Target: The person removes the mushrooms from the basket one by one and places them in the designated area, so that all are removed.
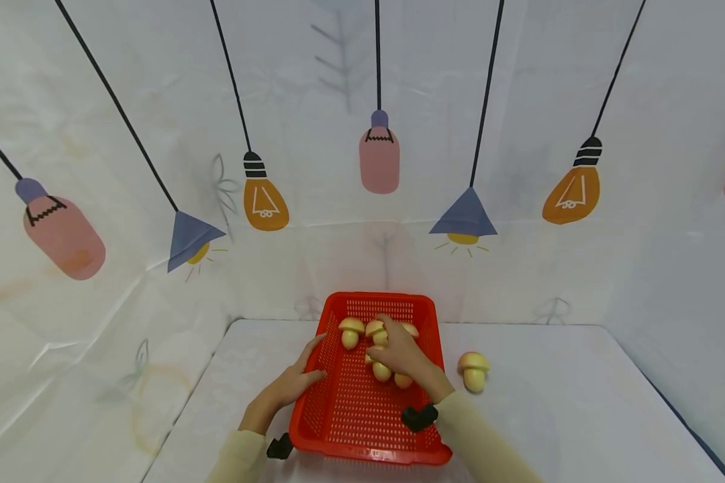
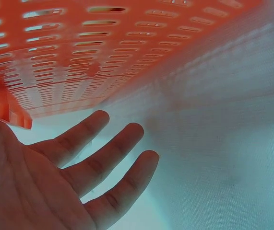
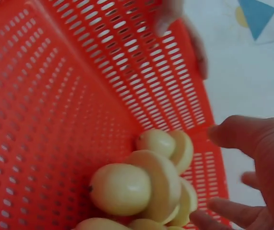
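Observation:
A red plastic basket (image 1: 371, 429) with slotted walls stands on the white table. Several yellow toy mushrooms (image 1: 351, 333) lie inside it, bunched mostly toward its middle and far right. Over this bunch my right hand (image 1: 401, 350) reaches in, thumb and fingers spread apart; the right wrist view shows the fingers beside the caps of the mushrooms (image 3: 121, 189), with nothing gripped. My left hand (image 1: 293, 382) rests at the basket's left rim, thumb over the edge. From the left wrist, three of that hand's fingers (image 2: 105, 160) extend loosely outside the slotted wall, apart from it.
One more toy mushroom (image 1: 474, 372) stands on the table to the right of the basket. Behind the table (image 1: 556, 396) hangs a white sheet (image 1: 338, 255) printed with lamps and bulbs. Each wrist carries a small black strap piece (image 1: 419, 418).

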Action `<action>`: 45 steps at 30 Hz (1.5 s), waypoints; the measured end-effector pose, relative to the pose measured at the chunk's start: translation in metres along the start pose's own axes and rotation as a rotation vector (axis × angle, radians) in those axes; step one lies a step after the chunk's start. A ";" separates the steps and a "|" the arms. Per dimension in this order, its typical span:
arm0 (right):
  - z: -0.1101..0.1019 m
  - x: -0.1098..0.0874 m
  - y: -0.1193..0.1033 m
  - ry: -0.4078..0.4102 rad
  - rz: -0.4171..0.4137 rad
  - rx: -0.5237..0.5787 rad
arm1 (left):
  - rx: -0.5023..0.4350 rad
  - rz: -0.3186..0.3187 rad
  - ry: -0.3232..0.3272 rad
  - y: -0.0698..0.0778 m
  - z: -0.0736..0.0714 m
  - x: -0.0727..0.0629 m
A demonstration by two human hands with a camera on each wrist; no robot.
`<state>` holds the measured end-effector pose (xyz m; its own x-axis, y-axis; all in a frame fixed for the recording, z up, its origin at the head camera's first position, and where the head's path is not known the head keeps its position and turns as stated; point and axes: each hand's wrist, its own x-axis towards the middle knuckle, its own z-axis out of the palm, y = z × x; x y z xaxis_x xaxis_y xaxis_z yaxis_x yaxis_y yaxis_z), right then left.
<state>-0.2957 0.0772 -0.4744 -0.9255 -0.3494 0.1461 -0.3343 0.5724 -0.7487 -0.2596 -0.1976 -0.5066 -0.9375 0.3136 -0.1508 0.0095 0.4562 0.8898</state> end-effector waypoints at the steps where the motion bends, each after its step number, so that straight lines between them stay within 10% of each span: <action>1: 0.002 0.000 0.002 -0.010 0.004 -0.045 | -0.003 -0.001 -0.002 0.000 0.000 0.000; 13: 0.009 0.000 0.007 -0.102 0.083 -0.328 | 0.006 0.012 -0.011 -0.001 -0.001 0.002; 45: 0.011 -0.001 0.006 -0.160 -0.004 -0.339 | 0.015 0.008 -0.005 0.003 0.001 -0.001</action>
<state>-0.2954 0.0730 -0.4863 -0.8935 -0.4483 0.0262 -0.4028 0.7742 -0.4882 -0.2583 -0.1961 -0.5045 -0.9358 0.3211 -0.1458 0.0221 0.4662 0.8844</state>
